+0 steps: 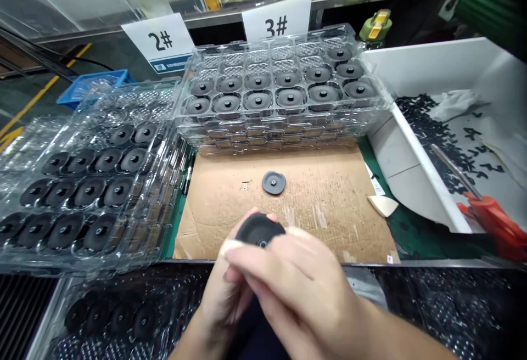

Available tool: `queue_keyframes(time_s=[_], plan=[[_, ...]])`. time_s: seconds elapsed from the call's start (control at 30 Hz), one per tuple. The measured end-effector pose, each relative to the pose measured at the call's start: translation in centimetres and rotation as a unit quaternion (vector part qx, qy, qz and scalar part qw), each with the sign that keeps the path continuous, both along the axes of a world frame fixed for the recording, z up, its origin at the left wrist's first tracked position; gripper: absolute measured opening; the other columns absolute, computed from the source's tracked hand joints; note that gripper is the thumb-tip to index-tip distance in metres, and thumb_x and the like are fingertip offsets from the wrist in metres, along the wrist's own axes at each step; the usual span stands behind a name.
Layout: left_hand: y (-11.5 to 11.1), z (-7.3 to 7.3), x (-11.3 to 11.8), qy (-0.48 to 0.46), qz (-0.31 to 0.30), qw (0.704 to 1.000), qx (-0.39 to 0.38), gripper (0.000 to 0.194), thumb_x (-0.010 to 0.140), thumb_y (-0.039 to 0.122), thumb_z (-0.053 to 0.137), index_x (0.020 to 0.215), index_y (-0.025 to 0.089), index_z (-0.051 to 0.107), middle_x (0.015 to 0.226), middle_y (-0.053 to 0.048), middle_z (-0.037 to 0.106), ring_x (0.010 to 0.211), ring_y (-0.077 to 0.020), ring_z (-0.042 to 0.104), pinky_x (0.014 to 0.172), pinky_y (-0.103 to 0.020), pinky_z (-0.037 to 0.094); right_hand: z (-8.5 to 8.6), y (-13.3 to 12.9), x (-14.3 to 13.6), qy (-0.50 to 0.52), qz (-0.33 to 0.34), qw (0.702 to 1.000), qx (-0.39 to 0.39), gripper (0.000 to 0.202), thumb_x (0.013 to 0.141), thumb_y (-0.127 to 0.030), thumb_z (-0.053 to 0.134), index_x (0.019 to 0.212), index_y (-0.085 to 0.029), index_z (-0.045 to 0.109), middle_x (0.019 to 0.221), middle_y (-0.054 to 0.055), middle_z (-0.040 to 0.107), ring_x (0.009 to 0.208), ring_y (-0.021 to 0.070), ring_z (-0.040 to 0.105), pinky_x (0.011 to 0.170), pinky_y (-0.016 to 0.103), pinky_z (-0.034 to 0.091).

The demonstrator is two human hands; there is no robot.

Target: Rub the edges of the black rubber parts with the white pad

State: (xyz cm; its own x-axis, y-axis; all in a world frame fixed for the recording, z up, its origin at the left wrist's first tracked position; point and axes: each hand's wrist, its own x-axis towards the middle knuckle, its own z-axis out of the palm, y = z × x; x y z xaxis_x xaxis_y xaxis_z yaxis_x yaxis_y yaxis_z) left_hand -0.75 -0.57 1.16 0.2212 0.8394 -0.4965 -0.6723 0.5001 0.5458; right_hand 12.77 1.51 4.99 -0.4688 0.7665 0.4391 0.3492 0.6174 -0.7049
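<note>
A round black plastic disc (pixel 258 228) with a small hub is held up over the front of the cardboard sheet. My left hand (pixel 224 288) is closed around it from the left and below, with fingertips showing behind its rim. Closed over its near edge is my right hand (pixel 304 283), fingers bent and pressed together against the disc; they hide its lower part. Something white covers a fingertip at the disc's left edge. A second black disc (pixel 274 183) lies flat on the cardboard (pixel 222 184), just beyond my hands, hub facing up.
Stacked clear trays (pixel 263 124) with black discs stand behind the cardboard; more trays (pixel 135 206) are at left. On the right, a white bin (pixel 415 157) holds small black pieces. A red-handled tool (pixel 494 217) lies over its edge, near a cream-coloured wedge (pixel 382 205).
</note>
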Motion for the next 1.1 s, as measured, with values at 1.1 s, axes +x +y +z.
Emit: queue_keyframes(time_s=[1.1], plan=[[-0.2,-2.5,-0.3,-0.163,0.013,0.983,0.078,0.052,0.066,0.041,0.065,0.115,0.027,0.056,0.118,-0.003,0.062,0.109,-0.0269,0.055,0.093,-0.032,0.045,-14.7,0.8,4.8,-0.128,-0.193,0.954,-0.191,0.028,0.085,-0.026,0.045,0.110,-0.024,0.059,0.102,0.002,0.066,0.084,0.0191,0.056,0.076,0.034,0.043]])
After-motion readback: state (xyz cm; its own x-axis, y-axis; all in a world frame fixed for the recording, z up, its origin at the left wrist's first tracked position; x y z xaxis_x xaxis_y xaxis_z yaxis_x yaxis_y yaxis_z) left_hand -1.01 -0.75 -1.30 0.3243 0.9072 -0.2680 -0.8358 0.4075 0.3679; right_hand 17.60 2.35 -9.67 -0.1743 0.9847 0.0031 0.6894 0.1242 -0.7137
